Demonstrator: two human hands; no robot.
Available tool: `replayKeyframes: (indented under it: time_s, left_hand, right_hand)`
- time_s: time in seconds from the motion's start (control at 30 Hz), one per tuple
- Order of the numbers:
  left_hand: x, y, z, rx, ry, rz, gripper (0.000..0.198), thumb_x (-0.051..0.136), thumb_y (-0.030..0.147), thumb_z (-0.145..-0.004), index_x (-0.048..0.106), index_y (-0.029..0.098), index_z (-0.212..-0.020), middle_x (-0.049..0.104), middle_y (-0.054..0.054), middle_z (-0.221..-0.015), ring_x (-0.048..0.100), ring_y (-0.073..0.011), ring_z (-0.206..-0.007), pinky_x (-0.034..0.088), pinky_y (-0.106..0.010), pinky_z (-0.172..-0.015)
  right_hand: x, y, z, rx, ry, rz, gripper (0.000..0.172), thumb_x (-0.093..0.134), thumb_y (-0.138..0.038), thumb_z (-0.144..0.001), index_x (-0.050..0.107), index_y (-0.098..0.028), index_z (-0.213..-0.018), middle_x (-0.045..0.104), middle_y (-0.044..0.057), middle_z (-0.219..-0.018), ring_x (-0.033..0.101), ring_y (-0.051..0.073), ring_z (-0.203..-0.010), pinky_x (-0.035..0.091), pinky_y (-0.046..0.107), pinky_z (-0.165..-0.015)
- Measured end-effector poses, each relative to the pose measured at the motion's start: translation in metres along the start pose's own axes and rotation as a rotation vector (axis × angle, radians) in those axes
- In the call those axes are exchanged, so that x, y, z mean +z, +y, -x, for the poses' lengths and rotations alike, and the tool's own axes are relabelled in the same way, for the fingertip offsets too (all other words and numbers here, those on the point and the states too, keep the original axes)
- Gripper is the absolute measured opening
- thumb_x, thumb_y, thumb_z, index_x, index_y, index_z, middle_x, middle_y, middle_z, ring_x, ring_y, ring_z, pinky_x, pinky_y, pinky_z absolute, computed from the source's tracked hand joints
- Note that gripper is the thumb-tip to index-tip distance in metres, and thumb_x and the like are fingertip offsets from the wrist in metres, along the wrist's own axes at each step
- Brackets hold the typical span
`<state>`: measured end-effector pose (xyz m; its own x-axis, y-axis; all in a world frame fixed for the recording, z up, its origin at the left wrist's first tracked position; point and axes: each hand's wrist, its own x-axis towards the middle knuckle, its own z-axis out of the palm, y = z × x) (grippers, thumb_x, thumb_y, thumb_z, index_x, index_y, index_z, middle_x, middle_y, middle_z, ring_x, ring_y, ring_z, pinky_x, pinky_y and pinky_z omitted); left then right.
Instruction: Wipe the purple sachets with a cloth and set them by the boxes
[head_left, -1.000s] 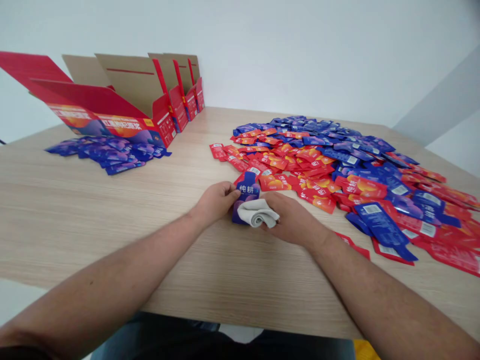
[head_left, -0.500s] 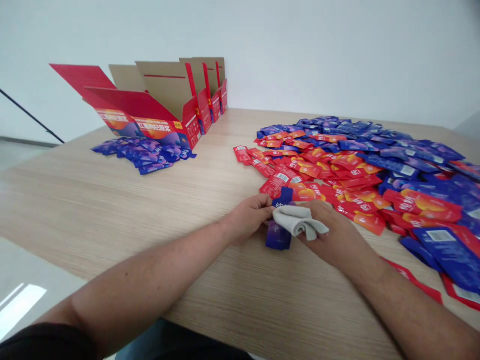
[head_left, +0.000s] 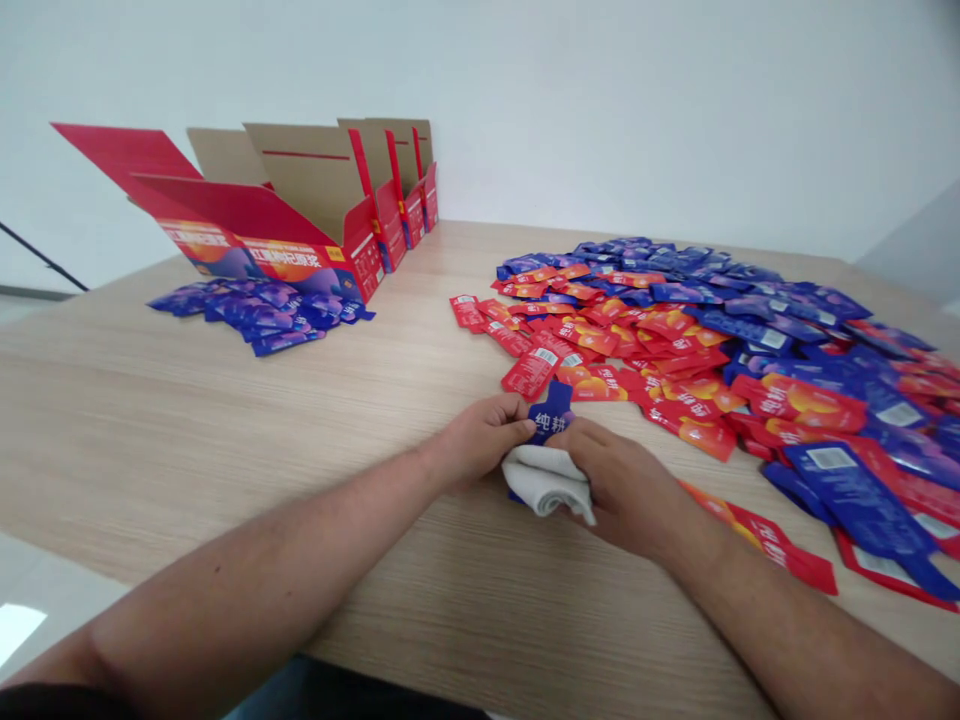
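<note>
Between my hands is a blue pouch [head_left: 551, 408] with white characters, its narrow top pointing away from me. My left hand [head_left: 491, 437] pinches the pouch's left edge, thumb on top. A folded whitish cloth [head_left: 546, 482] is gripped in my right hand [head_left: 611, 475] and lies over the lower part of the pouch, hiding most of it. Just beyond, red pouches [head_left: 600, 382] with orange fruit pictures lie against a heap of blue pouches [head_left: 750, 290].
At the left back stand several open red cartons [head_left: 289, 245] with raised flaps. A small pile of blue pouches [head_left: 262, 312] lies before them. Near my right forearm lies a loose red pouch [head_left: 772, 535]. The wooden table [head_left: 360, 400] meets a white wall [head_left: 600, 110].
My right hand has drawn the cloth down and left across the pouch, so its white characters now show. My left hand keeps its pinch. The view has shifted slightly to the right.
</note>
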<state>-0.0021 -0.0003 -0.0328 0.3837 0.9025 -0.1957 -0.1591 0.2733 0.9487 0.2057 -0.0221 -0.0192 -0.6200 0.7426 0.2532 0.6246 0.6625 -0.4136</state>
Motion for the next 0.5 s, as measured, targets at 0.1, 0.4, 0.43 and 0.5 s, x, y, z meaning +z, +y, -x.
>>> replayKeyframes:
  time_s: [0.1, 0.4, 0.43, 0.5]
  left_hand:
    - [-0.0004, 0.0002, -0.0003, -0.058, 0.004, 0.032, 0.026, 0.071, 0.033, -0.079, 0.048, 0.02, -0.077, 0.055, 0.004, -0.065, 0.051, -0.0104, -0.055, 0.041, -0.023, -0.053]
    - [-0.0008, 0.0034, 0.0007, -0.068, -0.001, 0.039, 0.032, 0.074, 0.036, -0.077, 0.047, 0.02, -0.078, 0.054, 0.004, -0.064, 0.051, -0.0104, -0.055, 0.039, -0.022, -0.052]
    - [-0.001, 0.0032, 0.0006, -0.083, 0.004, 0.05, 0.032, 0.075, 0.036, -0.077, 0.046, 0.02, -0.078, 0.055, 0.004, -0.065, 0.052, -0.0111, -0.055, 0.04, -0.023, -0.052]
    - [-0.0014, 0.0022, 0.0004, -0.068, -0.001, 0.048, 0.034, 0.076, 0.037, -0.076, 0.047, 0.02, -0.076, 0.056, 0.003, -0.065, 0.052, -0.0106, -0.056, 0.04, -0.022, -0.053]
  right_hand:
    - [-0.0005, 0.0, -0.001, 0.052, 0.125, 0.035, 0.023, 0.063, -0.02, -0.083, 0.062, -0.021, -0.106, 0.069, 0.008, -0.1, 0.067, 0.024, -0.092, 0.054, 0.036, -0.078]
    - [-0.0024, -0.0026, -0.0025, 0.119, 0.096, 0.015, 0.024, 0.065, -0.02, -0.082, 0.062, -0.02, -0.106, 0.069, 0.009, -0.104, 0.066, 0.024, -0.096, 0.054, 0.037, -0.081]
    - [-0.0025, -0.0023, -0.0024, 0.136, 0.14, 0.027, 0.024, 0.065, -0.021, -0.082, 0.062, -0.02, -0.106, 0.069, 0.01, -0.104, 0.066, 0.025, -0.096, 0.054, 0.037, -0.081]
    - [-0.0028, -0.0029, -0.0021, 0.112, 0.121, 0.023, 0.024, 0.067, -0.02, -0.081, 0.062, -0.021, -0.104, 0.069, 0.008, -0.102, 0.066, 0.024, -0.095, 0.053, 0.036, -0.08]
